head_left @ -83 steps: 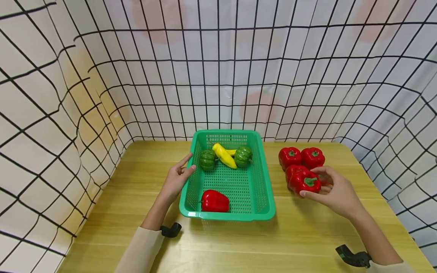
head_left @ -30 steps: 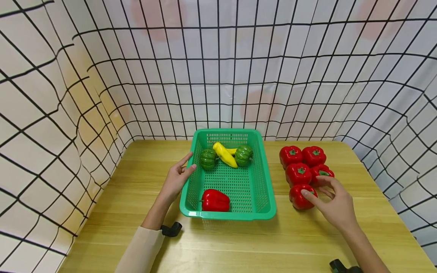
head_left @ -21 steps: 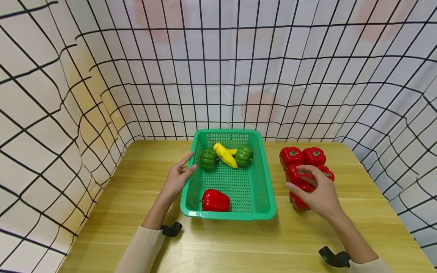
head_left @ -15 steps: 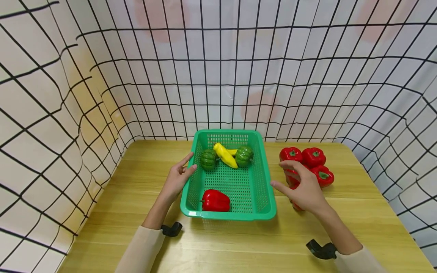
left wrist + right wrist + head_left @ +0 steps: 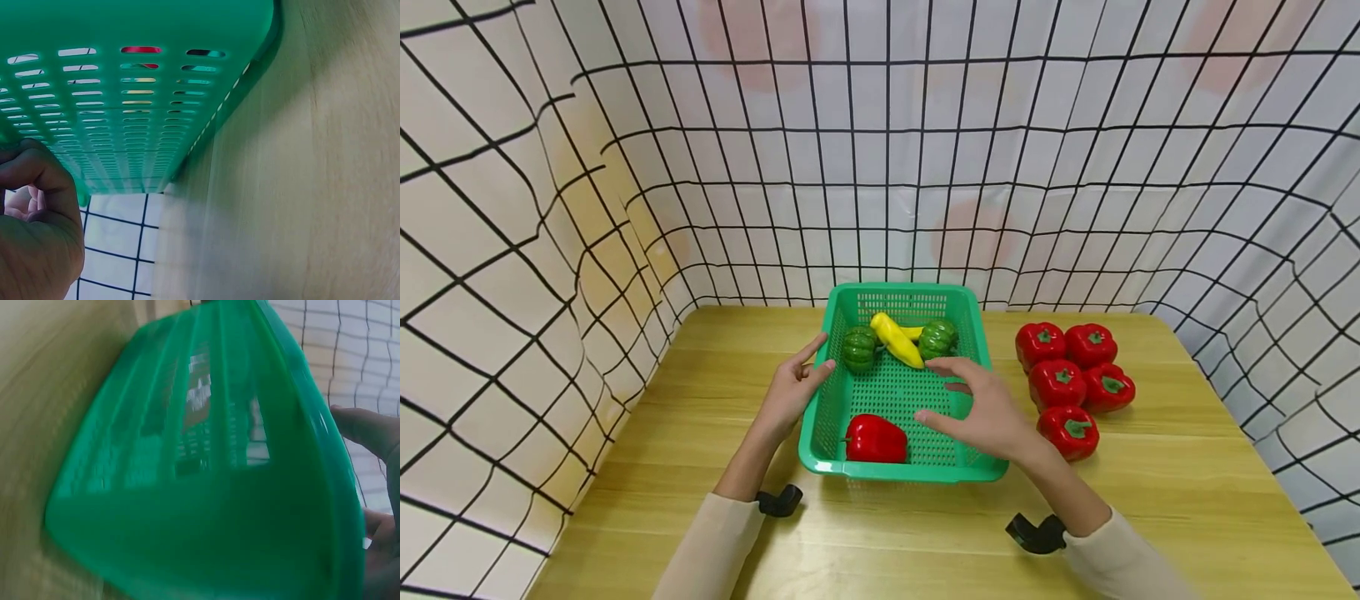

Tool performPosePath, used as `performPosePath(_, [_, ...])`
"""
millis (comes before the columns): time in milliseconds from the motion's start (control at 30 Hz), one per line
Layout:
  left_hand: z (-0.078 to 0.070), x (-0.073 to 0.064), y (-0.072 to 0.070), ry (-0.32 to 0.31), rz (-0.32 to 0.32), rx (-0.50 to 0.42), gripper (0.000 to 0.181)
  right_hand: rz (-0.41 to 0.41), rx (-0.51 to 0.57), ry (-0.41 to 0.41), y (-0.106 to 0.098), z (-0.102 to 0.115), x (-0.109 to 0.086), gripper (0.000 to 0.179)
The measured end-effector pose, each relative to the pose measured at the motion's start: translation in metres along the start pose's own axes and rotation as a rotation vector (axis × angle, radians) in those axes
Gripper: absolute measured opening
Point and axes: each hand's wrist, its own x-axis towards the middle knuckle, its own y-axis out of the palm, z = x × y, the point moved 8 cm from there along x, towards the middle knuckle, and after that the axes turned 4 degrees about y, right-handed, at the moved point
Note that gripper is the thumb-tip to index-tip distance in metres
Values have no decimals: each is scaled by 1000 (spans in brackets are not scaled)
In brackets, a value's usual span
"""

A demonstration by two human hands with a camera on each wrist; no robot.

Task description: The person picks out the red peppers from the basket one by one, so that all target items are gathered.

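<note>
A green plastic basket (image 5: 902, 473) stands mid-table. In it lie a red bell pepper (image 5: 876, 439) at the near side, two small green pumpkins (image 5: 859, 349) and yellow peppers (image 5: 897, 340), partly overlapping, at the far side. My left hand (image 5: 792, 387) holds the basket's left rim, thumb tip and index finger at the edge; the left wrist view shows its curled fingers (image 5: 44, 169) beside the slotted wall. Over the basket's right side hovers my right hand (image 5: 981, 408), thumb and fingers spread apart with nothing between them. It hides part of the basket floor and rim.
Several red bell peppers (image 5: 1058, 383) form a cluster on the wooden table (image 5: 910, 542), right of the basket. A white wall covering with black grid lines (image 5: 880, 167) encloses the back and both sides. Black wrist mounts (image 5: 1037, 533) sit on both wrists.
My right hand has let go of a red bell pepper at the near end of the right cluster, then moved left over the basket. My left hand stays at the rim.
</note>
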Motion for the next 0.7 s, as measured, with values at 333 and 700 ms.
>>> performPosePath(333, [1, 3, 0, -13, 4, 3, 59, 155, -23, 65, 49, 15, 24, 73])
performPosePath(700, [1, 1, 0, -17, -2, -16, 58, 317, -109, 24, 82, 12, 30, 75])
